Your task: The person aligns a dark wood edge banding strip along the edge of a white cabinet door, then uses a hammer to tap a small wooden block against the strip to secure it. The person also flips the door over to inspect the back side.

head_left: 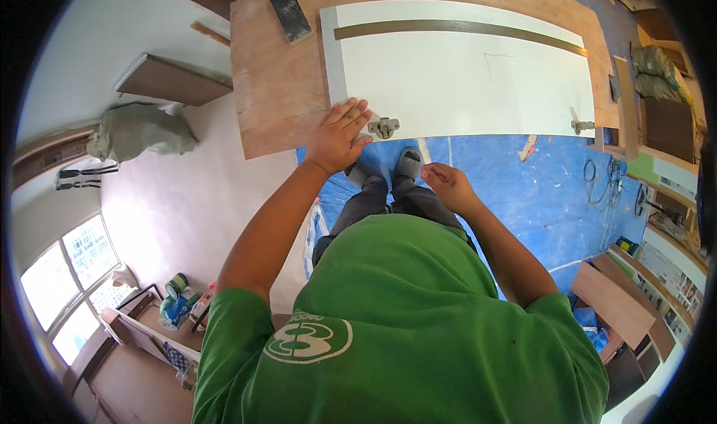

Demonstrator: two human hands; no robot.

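A white cabinet door [463, 80] lies flat in front of me, with a long bronze-coloured strip [455, 27] along its far side. My left hand [340, 135] rests with fingers stretched out on the door's near left corner, beside a metal cabinet hinge [384, 128]. A second hinge [582, 127] sits at the near right corner. Short pencil lines mark the door's right half. My right hand [449, 187] is held in the air short of the door's near edge, its fingers curled into a pinch. Whatever may be between those fingertips is hidden.
Under the door is a plywood worktop [272, 88], with a dark rectangular block [290, 13] at its far left. Blue sheeting [538, 192] covers the floor, with coiled cable [601, 181] at the right. Boards [616, 301] lean at the lower right; a sack [146, 132] stands left.
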